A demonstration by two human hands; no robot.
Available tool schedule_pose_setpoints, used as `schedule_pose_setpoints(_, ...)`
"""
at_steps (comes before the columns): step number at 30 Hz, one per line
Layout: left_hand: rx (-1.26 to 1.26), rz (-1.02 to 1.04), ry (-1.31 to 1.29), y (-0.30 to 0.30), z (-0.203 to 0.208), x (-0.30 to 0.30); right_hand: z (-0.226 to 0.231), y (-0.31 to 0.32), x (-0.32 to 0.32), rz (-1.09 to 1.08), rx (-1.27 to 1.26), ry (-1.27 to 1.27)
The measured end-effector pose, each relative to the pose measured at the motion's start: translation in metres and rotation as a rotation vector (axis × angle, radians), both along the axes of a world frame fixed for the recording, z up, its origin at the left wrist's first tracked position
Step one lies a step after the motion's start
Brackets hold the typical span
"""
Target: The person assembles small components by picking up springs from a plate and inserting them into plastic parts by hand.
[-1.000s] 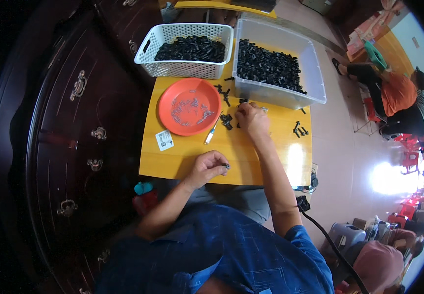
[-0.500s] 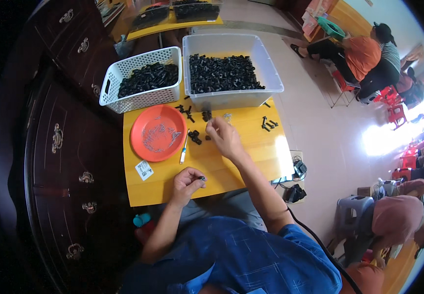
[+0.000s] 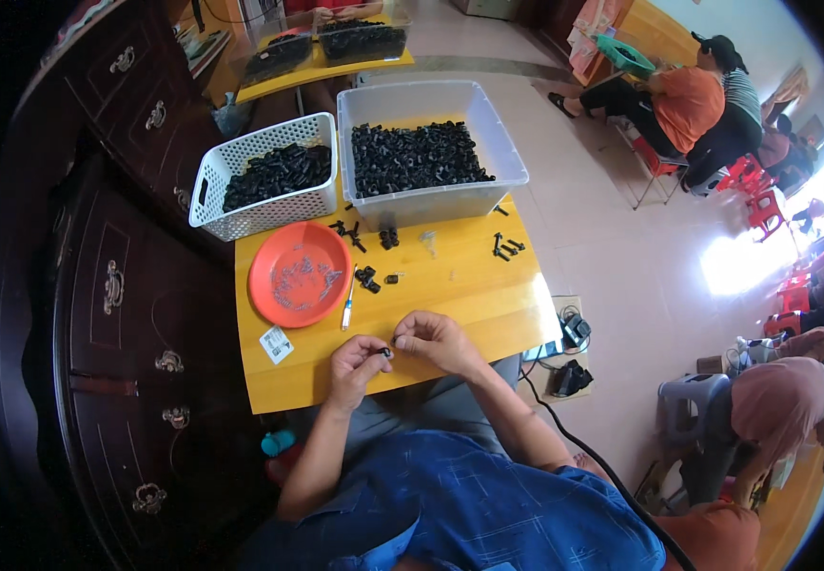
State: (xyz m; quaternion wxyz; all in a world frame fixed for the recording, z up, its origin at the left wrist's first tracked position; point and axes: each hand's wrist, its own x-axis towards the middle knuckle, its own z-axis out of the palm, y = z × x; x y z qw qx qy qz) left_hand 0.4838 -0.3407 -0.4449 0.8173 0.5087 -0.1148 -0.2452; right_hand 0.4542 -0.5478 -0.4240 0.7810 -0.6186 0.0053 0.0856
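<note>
Close to the table's front edge, my left hand (image 3: 353,369) pinches a small black plastic part (image 3: 385,352) between thumb and fingers. My right hand (image 3: 439,343) is right beside it, fingertips closed; a tiny dark bit shows there, too small to make out. Beyond the hands lie several short black parts (image 3: 367,279), and one more black piece (image 3: 392,279) sits apart from them. A screwdriver (image 3: 347,312) with a pale blue handle rests to their left. An orange-red plate (image 3: 258,276) of small silver screws (image 3: 305,284) stands left of the screwdriver.
A white perforated basket (image 3: 264,211) and a clear plastic bin (image 3: 431,205), both with many black parts, stand at the table's far side. Black bolt-like pieces (image 3: 507,247) lie at right. A white label (image 3: 276,344) is near the left edge. People (image 3: 686,109) sit at right.
My right hand has come back from the loose black parts to beside my left hand. The left hand still pinches its black part. The whole view has shifted slightly.
</note>
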Motion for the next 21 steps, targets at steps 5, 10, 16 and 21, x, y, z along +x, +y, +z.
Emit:
schedule_pose_setpoints(5,0.017,-0.012,-0.023,0.0004,0.0001,-0.0008,-0.0009,0.0038,-0.0024,0.029,0.005,-0.018)
schedule_pose_setpoints(10,0.020,-0.018,-0.031,0.0000,-0.0010,-0.0006,0.0011,0.0038,-0.0032,0.052,0.023,-0.014)
schedule_pose_setpoints(16,0.051,-0.019,-0.048,0.0002,-0.0001,-0.0008,0.0053,0.0028,-0.0030,0.070,0.069,0.003)
schedule_pose_setpoints(21,0.051,-0.014,-0.051,0.0002,-0.0010,-0.0013,0.0048,0.0040,-0.0028,0.063,0.084,-0.004)
